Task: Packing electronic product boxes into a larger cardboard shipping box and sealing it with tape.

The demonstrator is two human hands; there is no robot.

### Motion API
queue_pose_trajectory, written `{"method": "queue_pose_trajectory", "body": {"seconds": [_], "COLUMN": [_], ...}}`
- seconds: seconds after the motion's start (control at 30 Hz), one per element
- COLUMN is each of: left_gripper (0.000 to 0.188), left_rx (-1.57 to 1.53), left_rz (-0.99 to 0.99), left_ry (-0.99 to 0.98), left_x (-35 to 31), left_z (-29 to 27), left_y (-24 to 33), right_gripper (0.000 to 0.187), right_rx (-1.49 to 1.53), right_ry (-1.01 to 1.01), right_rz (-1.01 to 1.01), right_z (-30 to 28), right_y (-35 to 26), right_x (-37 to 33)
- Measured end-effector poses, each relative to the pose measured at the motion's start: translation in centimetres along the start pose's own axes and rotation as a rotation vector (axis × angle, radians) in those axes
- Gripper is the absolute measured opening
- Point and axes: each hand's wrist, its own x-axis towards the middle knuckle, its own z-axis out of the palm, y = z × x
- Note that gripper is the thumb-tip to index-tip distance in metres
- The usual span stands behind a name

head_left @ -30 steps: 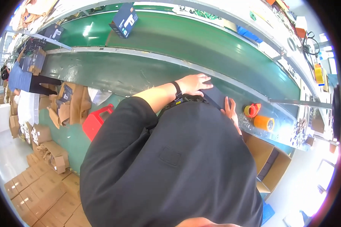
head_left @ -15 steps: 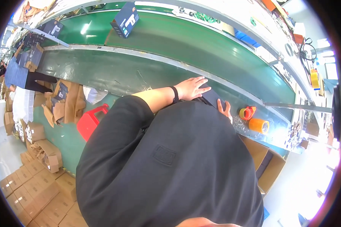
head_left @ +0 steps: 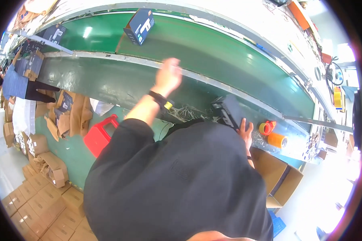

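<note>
My left hand (head_left: 169, 76) is in the air over the metal rail between the bench and the conveyor belt. It is smeared by motion, so its fingers cannot be read, and no object shows in it. A dark blue-grey carton box (head_left: 234, 109) lies on the bench in front of my body. My right hand (head_left: 246, 134) grips the box's right end, with fingers against its edge. My clothing hides the box's near side. Beyond my left hand, a dark blue printed box (head_left: 140, 27) stands upright on the green conveyor belt (head_left: 201, 44).
Right of my right hand are a red tape dispenser (head_left: 267, 127) and an orange tape roll (head_left: 277, 140). Below them stands an open cardboard carton (head_left: 287, 184). A red jug (head_left: 98, 136) is at left, near stacked cartons (head_left: 40, 201). Another person (head_left: 18, 82) works at far left.
My left hand has come off the box and swung left and outward toward the belt. The right hand stays at the box's end, and more of the box shows.
</note>
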Motion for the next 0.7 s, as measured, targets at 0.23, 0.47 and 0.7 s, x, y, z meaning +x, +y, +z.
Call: {"method": "queue_pose_trajectory", "body": {"seconds": [0.23,0.47,0.7], "left_gripper": [0.058,0.039,0.016], "left_rx": [0.843,0.985,0.848], "left_rz": [-0.013,0.007,0.020], "left_ry": [0.121,0.061,-0.188], "left_x": [17.9,23.7,23.3], "left_z": [-14.4,-13.1,-13.7], "left_y": [-13.0,-18.0,-16.2], "right_gripper": [0.075,0.095,0.090], "right_rx": [0.144,0.150,0.065], "right_ry": [0.089,0.239,0.386], "right_rz": [0.311,0.313,0.380], "right_z": [-1.7,-6.5,-8.9], "right_y": [1.7,-1.6,-4.8], "right_x": [-0.3,-1.2,-4.4]}}
